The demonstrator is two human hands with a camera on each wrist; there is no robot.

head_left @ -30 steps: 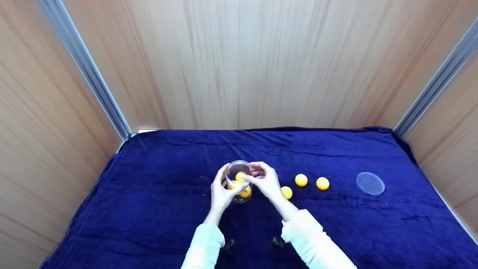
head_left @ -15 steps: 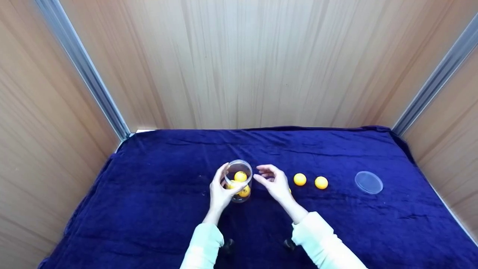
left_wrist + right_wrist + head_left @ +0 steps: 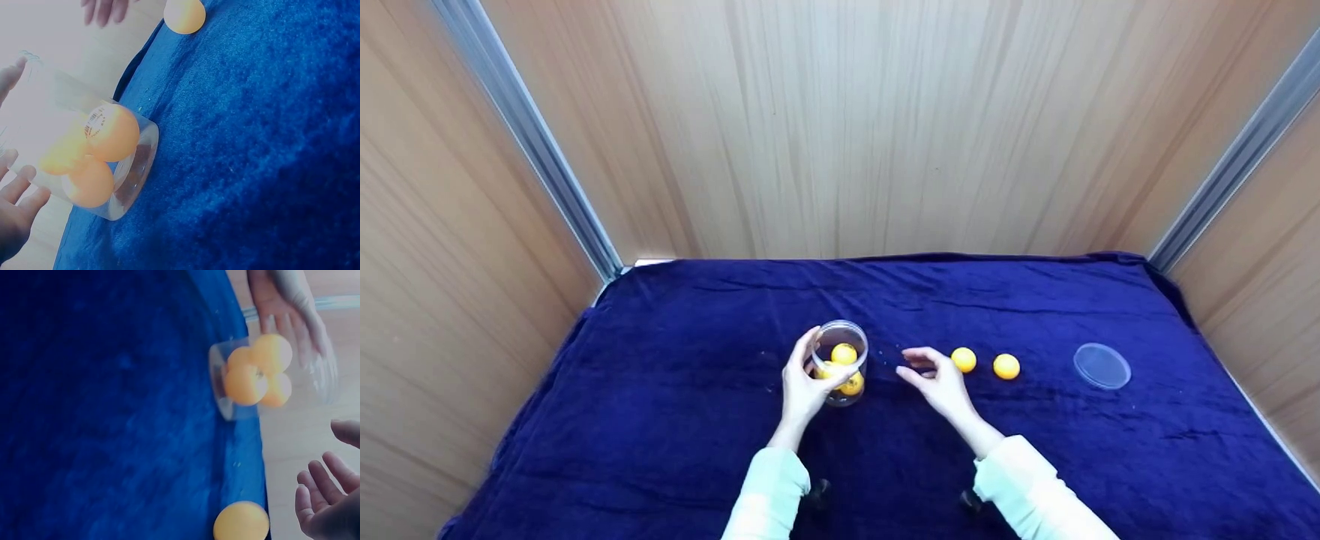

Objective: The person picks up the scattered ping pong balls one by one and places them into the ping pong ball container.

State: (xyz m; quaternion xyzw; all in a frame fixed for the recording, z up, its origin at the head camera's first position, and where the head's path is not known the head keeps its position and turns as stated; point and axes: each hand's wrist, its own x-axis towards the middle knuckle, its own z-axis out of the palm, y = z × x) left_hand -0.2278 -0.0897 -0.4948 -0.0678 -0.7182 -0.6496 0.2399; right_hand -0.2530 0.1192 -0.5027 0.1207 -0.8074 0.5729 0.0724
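Note:
A clear plastic jar (image 3: pixel 862 364) stands upright on the cloth, gripped round its side by my left hand (image 3: pixel 804 388). Inside it lie several orange ping-pong balls (image 3: pixel 246 385), one showing printed marks (image 3: pixel 98 121) in the left wrist view. My right hand (image 3: pixel 946 386) is to the right of the jar, apart from it, fingers loosely bent with nothing between them. Close to that hand is a loose ping-pong ball (image 3: pixel 964 360); another ball (image 3: pixel 1006 367) lies farther right. The right hand hides the spot where a third loose ball was visible.
A round clear lid (image 3: pixel 1102 366) lies flat to the right of the loose balls. Dark blue velvety cloth (image 3: pixel 660 420) covers the table, with wrinkles near its back edge. Wood-grain panels (image 3: pixel 840 135) close off the back and both sides.
My right hand has let go of a ping-pong ball inside the jar mouth and drawn away to the right, covering the nearest loose ball. The left hand stays on the jar.

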